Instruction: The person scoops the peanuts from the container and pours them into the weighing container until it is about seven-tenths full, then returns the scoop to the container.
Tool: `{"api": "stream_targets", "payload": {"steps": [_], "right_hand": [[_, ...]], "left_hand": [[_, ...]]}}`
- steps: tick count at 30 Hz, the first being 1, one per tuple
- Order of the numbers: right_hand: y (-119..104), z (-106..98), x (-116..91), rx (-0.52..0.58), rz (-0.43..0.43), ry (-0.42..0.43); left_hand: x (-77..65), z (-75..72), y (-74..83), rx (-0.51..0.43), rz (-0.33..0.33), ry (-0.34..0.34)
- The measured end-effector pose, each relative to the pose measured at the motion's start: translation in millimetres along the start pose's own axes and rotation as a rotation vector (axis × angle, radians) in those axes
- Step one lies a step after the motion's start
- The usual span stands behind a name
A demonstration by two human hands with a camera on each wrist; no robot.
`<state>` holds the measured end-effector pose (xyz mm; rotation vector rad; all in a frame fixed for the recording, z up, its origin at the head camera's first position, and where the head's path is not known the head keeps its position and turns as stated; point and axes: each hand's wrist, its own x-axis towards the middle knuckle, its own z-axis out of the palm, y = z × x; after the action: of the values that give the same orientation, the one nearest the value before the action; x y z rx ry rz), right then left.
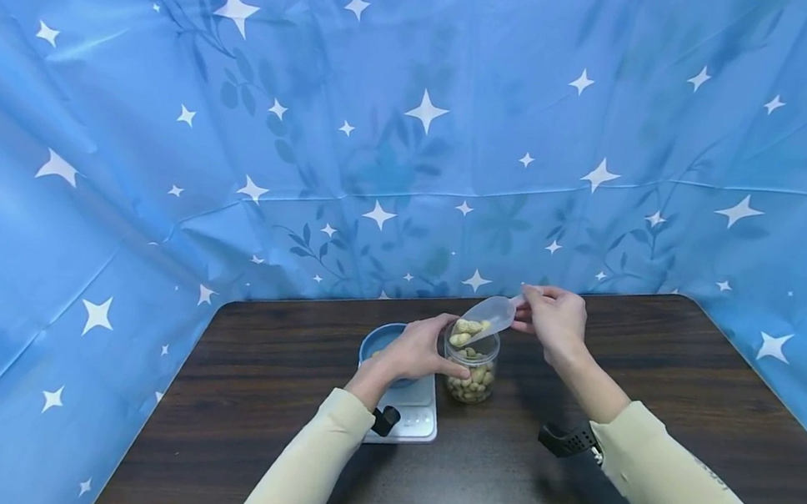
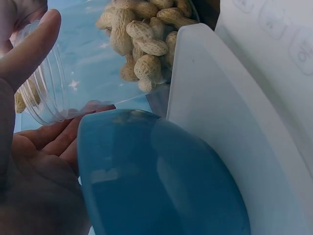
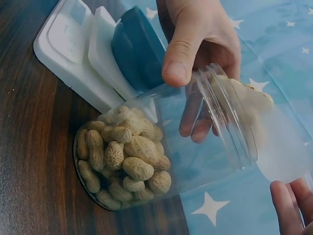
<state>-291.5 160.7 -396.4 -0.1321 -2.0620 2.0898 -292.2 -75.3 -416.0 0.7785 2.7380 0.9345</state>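
Note:
A clear jar [image 3: 181, 161] stands on the table, its lower part full of unshelled peanuts [image 3: 139, 161]. My left hand [image 1: 423, 350] grips the jar near its threaded neck, thumb on the near side and fingers round the back. With my right hand [image 1: 554, 317] I pinch the handle of a translucent scoop [image 1: 494, 312] over the jar. The scoop tilts down to the left, its tip at the jar's mouth, with several peanuts in it. Just left of the jar, partly hidden by my left hand, is a blue bowl [image 2: 156, 171].
Under the bowl is a white kitchen scale [image 1: 416, 422] with buttons along its near edge. The dark wood-grain table [image 1: 256, 402] ends at a blue star-patterned cloth [image 1: 390, 116] hanging behind and to the left. A black strap [image 1: 565, 440] hangs by my right sleeve.

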Motion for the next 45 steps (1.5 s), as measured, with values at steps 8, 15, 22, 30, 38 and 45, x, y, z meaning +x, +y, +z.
{"api": "stream_targets", "payload": {"steps": [8, 15, 22, 30, 38, 45], "right_hand": [[2.1, -5.7, 1.4, 0.067, 0.029, 0.017], [-0.8, -5.7, 3.7, 0.089, 0.027, 0.028], [-4.5, 2.8, 6.8, 0.153, 0.028, 0.041], [-3.3, 17.9, 8.2, 0.199, 0.023, 0.027], [-3.3, 34.3, 5.2, 0.158, 0.014, -0.003], [-4.7, 49.2, 0.7, 0.130, 0.003, -0.027]], "left_hand": [[-2.3, 1.7, -1.7, 0.030, 0.026, 0.007], [-14.7, -3.9, -7.3, 0.056, 0.025, 0.063], [-31.4, -16.0, -18.0, 0.048, 0.000, 0.128], [-51.4, -28.0, -33.7, 0.026, -0.092, 0.155], [-64.0, -34.3, -47.2, 0.016, -0.154, 0.127], [-72.1, -37.9, -52.9, 0.024, -0.190, 0.089]]}}
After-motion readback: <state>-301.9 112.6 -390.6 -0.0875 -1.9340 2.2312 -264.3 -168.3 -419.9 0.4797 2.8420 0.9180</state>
